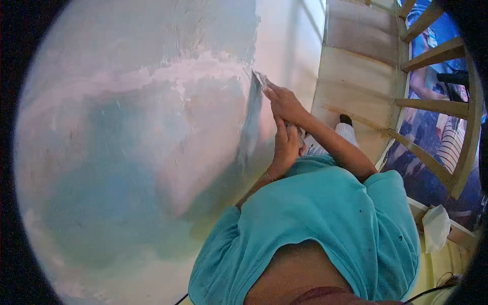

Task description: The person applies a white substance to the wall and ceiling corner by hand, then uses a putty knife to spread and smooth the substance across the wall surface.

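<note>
My right hand is closed round a putty knife, its blade edge right at the wall. A pale, uneven band of filler runs across the wall to the left of the blade. Just below the right hand is my left hand, a thin bracelet on its wrist. Its fingers point up and overlap the heel of the right hand in this view. Something greyish shows beside the left fingers; I cannot tell what it is.
Wooden boards form a walkway to the right, with my foot on it. A wooden railing with slats borders it. Beyond the railing, part of a person in striped clothing shows. A white bag hangs at the lower right.
</note>
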{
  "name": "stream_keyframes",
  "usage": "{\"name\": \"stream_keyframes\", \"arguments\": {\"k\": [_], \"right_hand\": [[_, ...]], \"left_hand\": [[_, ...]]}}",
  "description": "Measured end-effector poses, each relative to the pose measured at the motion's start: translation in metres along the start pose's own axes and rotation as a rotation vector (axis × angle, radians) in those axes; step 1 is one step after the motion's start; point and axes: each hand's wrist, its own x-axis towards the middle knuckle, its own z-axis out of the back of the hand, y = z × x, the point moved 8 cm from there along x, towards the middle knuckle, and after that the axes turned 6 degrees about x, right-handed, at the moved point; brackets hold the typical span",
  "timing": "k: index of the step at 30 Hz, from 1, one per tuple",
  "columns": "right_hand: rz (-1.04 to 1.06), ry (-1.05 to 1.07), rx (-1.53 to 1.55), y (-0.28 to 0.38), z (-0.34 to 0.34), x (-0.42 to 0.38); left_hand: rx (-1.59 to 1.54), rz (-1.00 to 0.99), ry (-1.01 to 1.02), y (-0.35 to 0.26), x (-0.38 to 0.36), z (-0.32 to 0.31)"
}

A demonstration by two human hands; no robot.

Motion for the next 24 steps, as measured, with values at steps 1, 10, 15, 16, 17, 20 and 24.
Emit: {"name": "stream_keyframes", "arguments": {"k": [1,10,15,16,17,20,24], "right_hand": [[-0.104,0.018,0.024,-0.004,-0.003,-0.001],[-0.13,-0.044,0.048,-0.004,0.013,0.021],[-0.066,-0.042,0.091,-0.001,0.005,0.011],[-0.068,-0.051,0.086,-0.003,0.009,0.018],[-0.075,-0.061,0.082,-0.008,0.014,0.028],[-0.082,-0.053,0.102,-0.014,0.019,0.038],[-0.112,-0.034,-0.011,-0.003,0.013,0.021]], "left_hand": [[-0.03,0.033,0.005,0.003,-0.003,0.001],[-0.023,-0.007,-0.054,-0.011,0.025,0.001],[0.003,-0.034,0.001,-0.008,0.013,0.005],[0.01,-0.044,0.002,-0.008,0.023,0.006],[0.016,-0.048,0.004,-0.008,0.03,0.005],[0.014,-0.051,-0.01,-0.017,0.035,-0.001],[0.161,-0.151,-0.038,-0.014,0.022,0.003]]}}
